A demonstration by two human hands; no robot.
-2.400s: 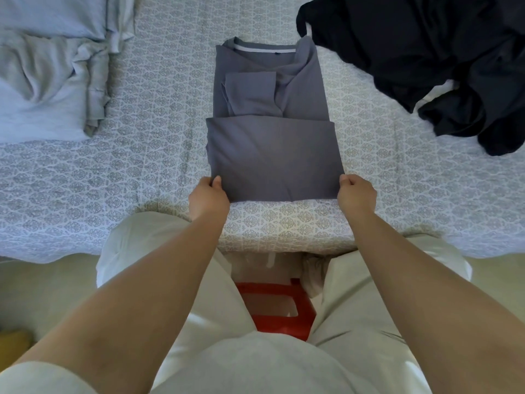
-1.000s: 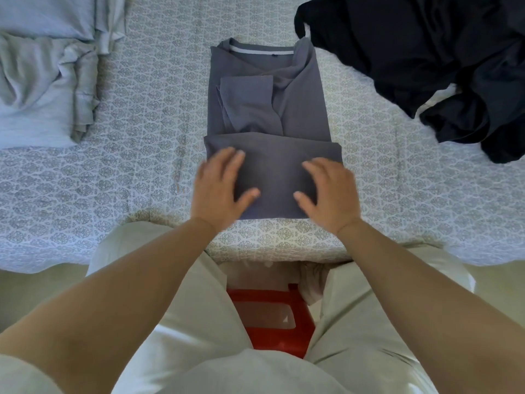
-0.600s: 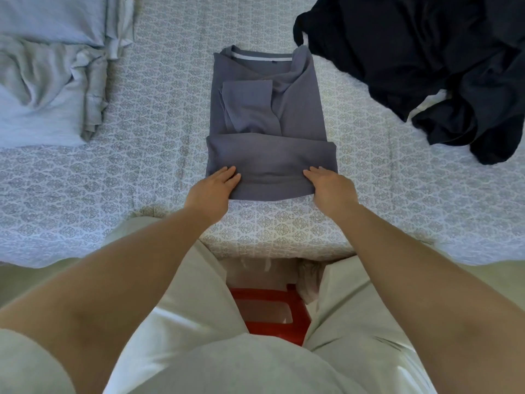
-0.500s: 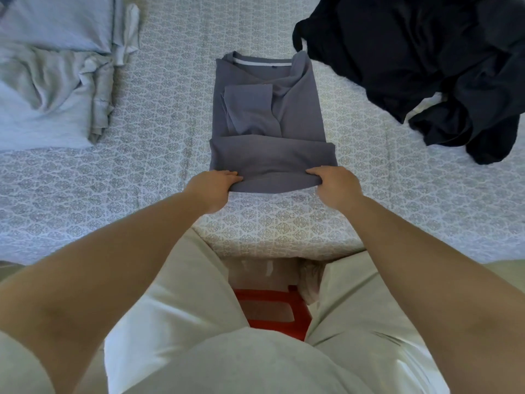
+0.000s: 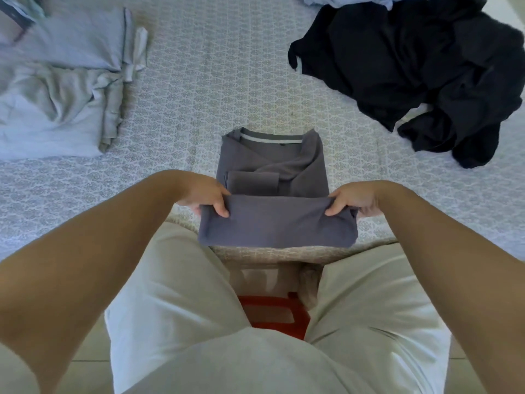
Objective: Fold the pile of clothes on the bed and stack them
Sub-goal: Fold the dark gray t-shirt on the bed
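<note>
The grey shirt (image 5: 272,177) lies at the centre of the bed (image 5: 216,81), collar toward 12 o'clock, its lower folded part lifted off the near edge. The left hand (image 5: 204,196) pinches that fold at its 9 o'clock corner, thumb on top; the right hand (image 5: 355,200) pinches the 3 o'clock corner likewise, so the cloth spans between both hands and hangs toward 6 o'clock.

The likely trouble: carried toward 12 o'clock unevenly, the fold could land skewed, or the tucked sleeve beneath could drag out and bunch. A loose pinch might let a layer slip.

A dark clothes pile (image 5: 420,69) waits at 2 o'clock, well apart; pale folded garments (image 5: 56,109) sit at 10 o'clock.
</note>
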